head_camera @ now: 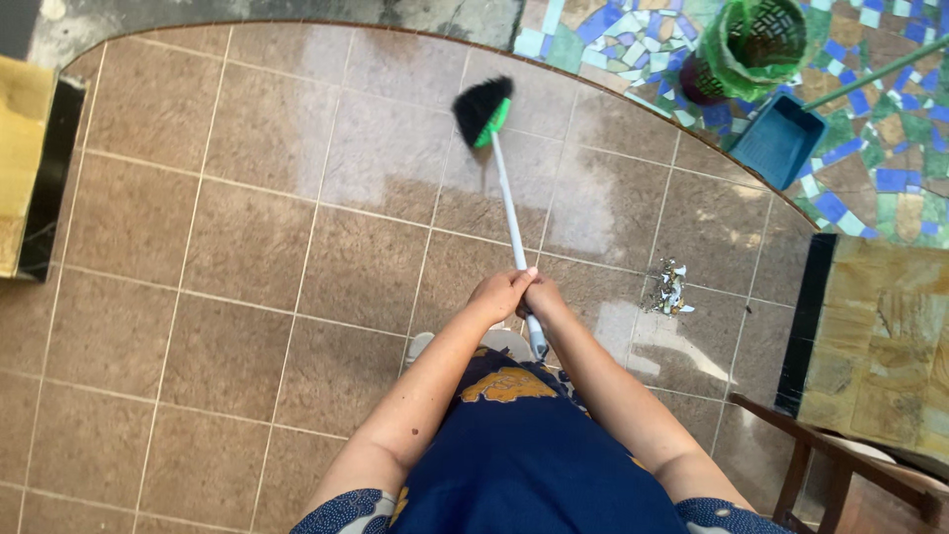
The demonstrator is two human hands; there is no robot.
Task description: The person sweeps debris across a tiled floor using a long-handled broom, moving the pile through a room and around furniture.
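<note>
Tiled floor [227,297]; hands [519,292] grip broom [504,188]; green basket [756,40], contents unclear.

Both hands are wrapped around the white broom handle [512,218], left hand [501,294] and right hand [542,295] touching each other near its top end. The black bristle head [479,107], green at the neck, is out ahead on the brown tiled floor [227,257]. A small pile of litter [671,289] lies to the right. Beyond it, a blue dustpan [781,138] sits beside a green basket [761,42].
</note>
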